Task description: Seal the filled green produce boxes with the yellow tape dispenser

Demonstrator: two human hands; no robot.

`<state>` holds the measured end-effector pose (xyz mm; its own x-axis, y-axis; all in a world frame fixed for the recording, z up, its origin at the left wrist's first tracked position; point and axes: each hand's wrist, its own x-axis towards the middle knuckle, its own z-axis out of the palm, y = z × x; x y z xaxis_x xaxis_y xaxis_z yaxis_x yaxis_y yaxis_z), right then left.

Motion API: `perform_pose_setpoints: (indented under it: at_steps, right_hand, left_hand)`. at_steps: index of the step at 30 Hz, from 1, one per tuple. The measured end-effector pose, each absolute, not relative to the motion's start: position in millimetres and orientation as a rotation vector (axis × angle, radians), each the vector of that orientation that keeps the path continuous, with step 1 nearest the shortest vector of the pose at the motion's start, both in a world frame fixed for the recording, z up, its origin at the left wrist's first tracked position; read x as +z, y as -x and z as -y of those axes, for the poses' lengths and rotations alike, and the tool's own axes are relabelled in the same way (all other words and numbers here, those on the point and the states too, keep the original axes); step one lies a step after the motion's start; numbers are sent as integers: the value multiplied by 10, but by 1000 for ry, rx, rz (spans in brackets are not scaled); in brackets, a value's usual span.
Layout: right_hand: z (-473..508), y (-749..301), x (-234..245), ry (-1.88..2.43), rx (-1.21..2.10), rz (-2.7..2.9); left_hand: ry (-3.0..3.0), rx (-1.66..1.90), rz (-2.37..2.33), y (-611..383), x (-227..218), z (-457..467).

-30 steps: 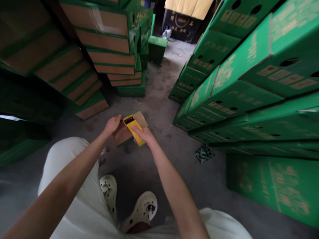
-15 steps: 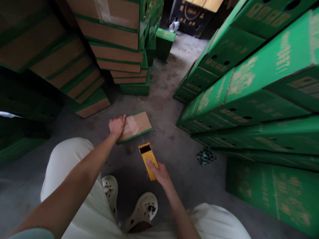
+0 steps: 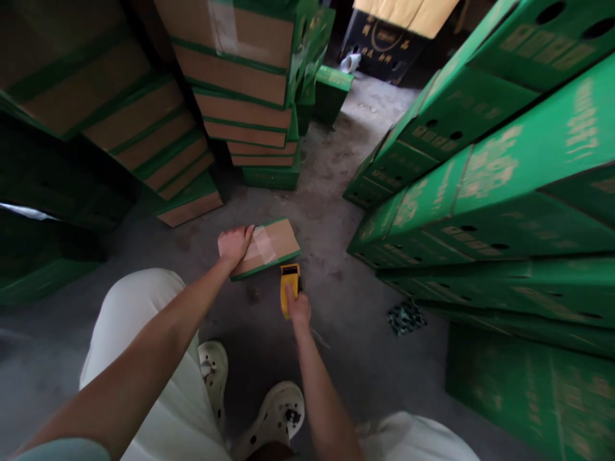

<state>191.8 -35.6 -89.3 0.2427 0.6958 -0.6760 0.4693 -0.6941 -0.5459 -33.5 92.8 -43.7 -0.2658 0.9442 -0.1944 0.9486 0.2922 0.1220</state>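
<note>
A small cardboard box (image 3: pixel 283 240) with green sides stands on the floor, its brown face up and a strip of clear tape (image 3: pixel 264 246) across it. My left hand (image 3: pixel 233 244) is closed over the box's left end, the thumb lying on top. In my right hand (image 3: pixel 300 308) is a yellow tape dispenser (image 3: pixel 289 279), gripped from behind with its dark front end towards the box. That front end is right by the box's near edge; whether they touch I cannot tell.
Green boxes (image 3: pixel 480 179) are piled along the right, and more stacks (image 3: pixel 250 89) rise at the back left. A dark patterned piece (image 3: pixel 406 318) lies on the floor to the right. My light clogs (image 3: pixel 278 410) are below. A black box (image 3: pixel 379 48) stands far back.
My right hand has moved the tape dispenser forward, close to the box's near edge, and turned it more upright. My left hand stays on the box. The whole view has shifted slightly.
</note>
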Motion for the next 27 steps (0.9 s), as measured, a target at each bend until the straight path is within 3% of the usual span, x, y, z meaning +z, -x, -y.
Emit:
perform_pose_setpoints:
  at_steps: [5,8,15,21,27]
  right_hand:
    - [653,-2080,-894,2373,1050,1240]
    - [513,-1894,-767,2153,898,1298]
    - [-356,-912,-630,1810,1661,450]
    - [-211,-1055,-802,1644,1714,320]
    - [336,-1482,-1058,1346,1860,369]
  left_hand:
    - [-1836,107,-2283,303,-422,-890]
    - [-1886,154,-2221,284,-381,-870]
    - [-1789,87,-2188,334,-366,-957]
    - [-1783,94,-2132,260,-219,-961]
    - [-1683,-56,-1618,176,63,-804]
